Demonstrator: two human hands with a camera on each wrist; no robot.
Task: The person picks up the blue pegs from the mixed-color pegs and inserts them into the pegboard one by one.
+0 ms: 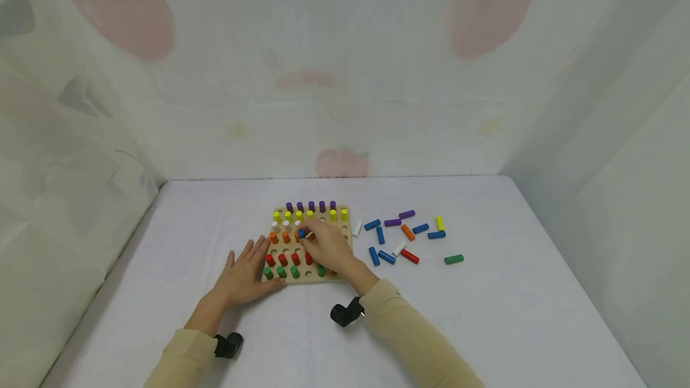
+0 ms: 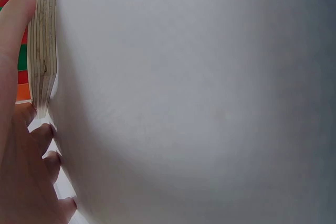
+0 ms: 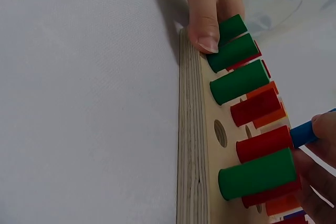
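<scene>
A wooden pegboard [image 1: 302, 279] lies on the table with rows of purple, yellow, white, orange, red and green pegs standing in it. My right hand [image 1: 330, 250] is over the board and pinches a blue peg [image 1: 302, 234] between thumb and fingers. In the right wrist view the blue peg [image 3: 304, 134] appears beyond the red and green pegs [image 3: 257, 174]; whether its end is in a hole I cannot tell. My left hand [image 1: 241, 278] rests at the board's left front corner, fingers spread, its thumb [image 3: 205, 32] on the front edge beside a green peg.
Right of the board lie several loose pegs: blue pegs [image 1: 386, 257], purple pegs [image 1: 392, 223], white pegs [image 1: 357, 229], an orange peg [image 1: 408, 232], a red peg [image 1: 410, 256], a yellow peg [image 1: 439, 223] and a green peg [image 1: 454, 260]. A white cloth [image 1: 517, 316] covers the table.
</scene>
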